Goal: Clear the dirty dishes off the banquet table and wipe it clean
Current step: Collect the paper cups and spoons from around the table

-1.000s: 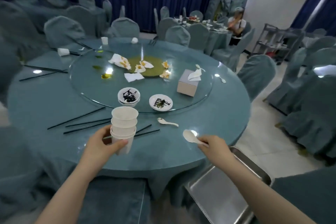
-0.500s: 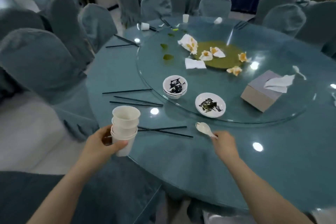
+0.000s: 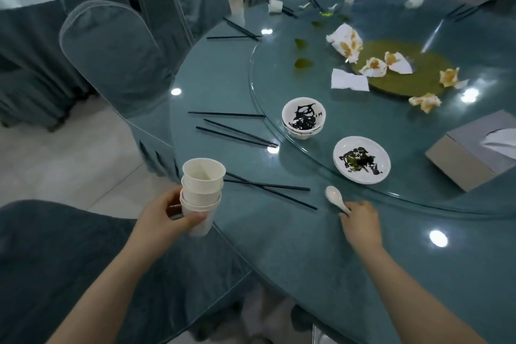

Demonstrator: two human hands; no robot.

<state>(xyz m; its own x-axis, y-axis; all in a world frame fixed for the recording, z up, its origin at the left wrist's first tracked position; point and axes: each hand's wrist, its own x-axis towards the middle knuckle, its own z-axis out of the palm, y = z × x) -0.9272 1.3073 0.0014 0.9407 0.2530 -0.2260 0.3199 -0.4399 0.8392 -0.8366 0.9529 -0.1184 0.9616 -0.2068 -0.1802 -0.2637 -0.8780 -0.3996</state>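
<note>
My view sits closer to the counter point(image 3: 279, 254) than half a second ago, and the chairs on the left look bigger. My hands have hardly moved. My left hand point(image 3: 164, 220) still has its grip curled around a stack of paper cups point(image 3: 201, 190), out past the counter's edge, above a chair seat point(image 3: 69, 260). My right hand point(image 3: 361, 222) is still at the white spoon point(image 3: 335, 198). Its fingers pinch the end of the handle, and the spoon bowl lies on the counter, pointing away from me.

Two black chopsticks point(image 3: 268, 190) lie crossed between the cups and the spoon. More chopsticks point(image 3: 234, 131) lie farther back, near the rim of the big glass turntable point(image 3: 418, 148). On the glass, close to my side, stands a dirty bowl point(image 3: 303, 117) with dark smears, set in another bowl. Beside it is a small dirty plate point(image 3: 361, 159), just past the spoon. To the right sits a tissue box point(image 3: 469, 153), partly cut off by the picture edge. Farther back, crumpled stained napkins point(image 3: 344, 42) lie around a yellow-green mat point(image 3: 402, 67). At the far side of the counter I see small white cups point(image 3: 275, 5) and more chopsticks. A covered chair point(image 3: 111, 56) stands close to the counter on the left.
</note>
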